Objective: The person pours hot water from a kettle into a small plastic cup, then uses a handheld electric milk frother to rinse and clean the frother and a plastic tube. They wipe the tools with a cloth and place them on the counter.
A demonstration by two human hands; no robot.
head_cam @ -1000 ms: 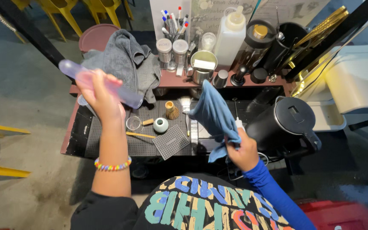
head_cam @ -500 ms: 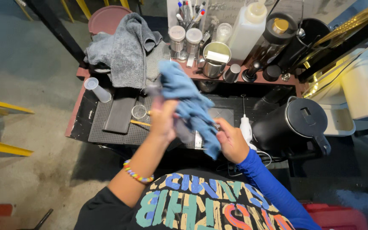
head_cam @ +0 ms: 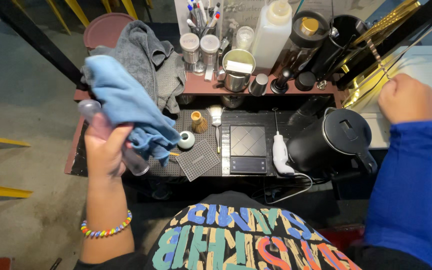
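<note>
**Head view: tube and cloth crowded into one grip**

My left hand (head_cam: 105, 150) clutches both the clear plastic tube (head_cam: 126, 155) and the blue cloth (head_cam: 126, 102), raised above the surface (head_cam: 76, 160). My right hand (head_cam: 407, 97) pinches a thin metal stick (head_cam: 376, 55). Bunched cloth could let the tube slip, I judge, dropping onto the small teal cup (head_cam: 186, 140).
</note>
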